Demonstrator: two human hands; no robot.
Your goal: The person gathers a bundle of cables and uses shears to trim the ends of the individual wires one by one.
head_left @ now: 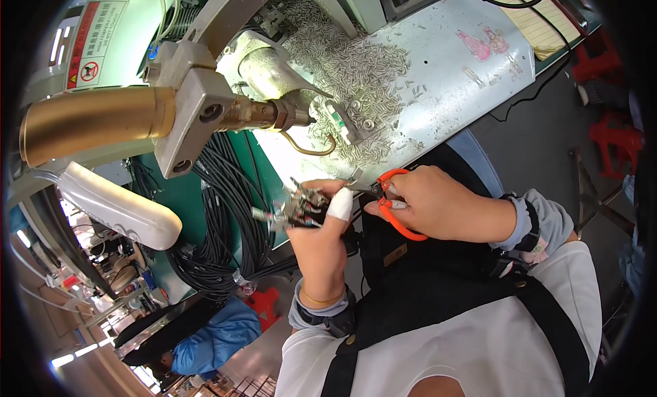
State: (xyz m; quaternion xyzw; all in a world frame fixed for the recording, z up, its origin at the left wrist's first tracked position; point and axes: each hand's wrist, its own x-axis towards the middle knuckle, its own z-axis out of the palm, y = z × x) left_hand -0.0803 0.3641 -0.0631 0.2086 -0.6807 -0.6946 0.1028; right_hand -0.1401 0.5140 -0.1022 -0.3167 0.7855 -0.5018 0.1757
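Note:
My right hand [445, 204] is wrapped round scissors with orange handles [405, 231], its fingers through the loops. The dark blades point left, toward my left thumb. My left hand [320, 245], its thumb wrapped in white tape, grips a bunch of cable ends with small metal connectors [295, 207]. The bunch hangs just off the near edge of the lit worktop. Where the blade tips end beside the thumb is hard to make out. A coil of black cables [219, 219] lies left of my left hand.
Many small metal pins [363, 68] cover the pale worktop [445, 75]. A brass-coloured machine cylinder [96, 123] and a white lamp [120, 205] jut in at left. A yellowish notepad [530, 20] lies far right. Red stools [612, 140] stand right; a person in blue [215, 339] is lower left.

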